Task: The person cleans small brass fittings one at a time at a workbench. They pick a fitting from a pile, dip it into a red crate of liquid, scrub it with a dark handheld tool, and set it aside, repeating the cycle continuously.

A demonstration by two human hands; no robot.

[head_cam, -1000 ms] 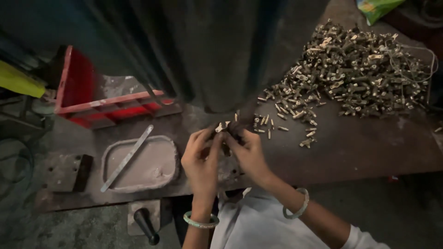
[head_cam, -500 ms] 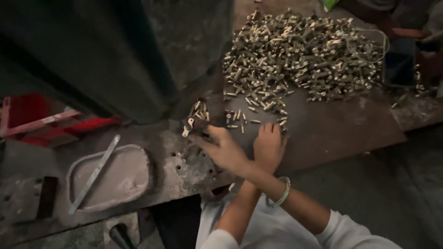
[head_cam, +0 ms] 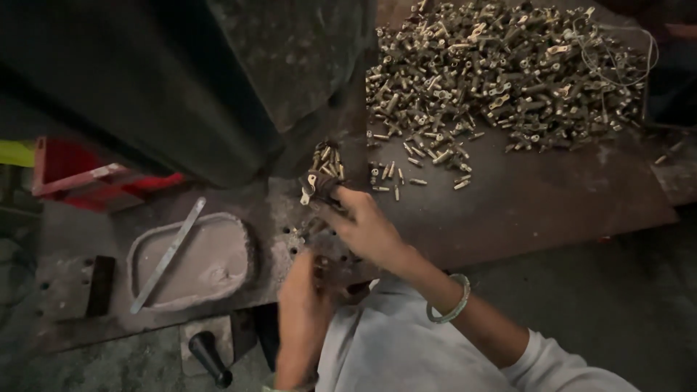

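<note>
The right hand (head_cam: 363, 225) has stretched forward since a moment ago, when both hands worked close together; its fingertips now pinch a small brass fitting (head_cam: 311, 190) at the foot of the dark machine body (head_cam: 218, 80), beside a little cluster of similar pieces (head_cam: 327, 160). The left hand (head_cam: 301, 305) has dropped back to the near edge of the tabletop (head_cam: 523, 210); whether it is clenched on anything I cannot tell. The big heap of brass parts (head_cam: 501, 72) lies well apart, far right. A grey tray (head_cam: 236, 250) with a flat metal strip (head_cam: 168, 254) sits to the left, a red bin (head_cam: 69, 181) beyond it
</note>
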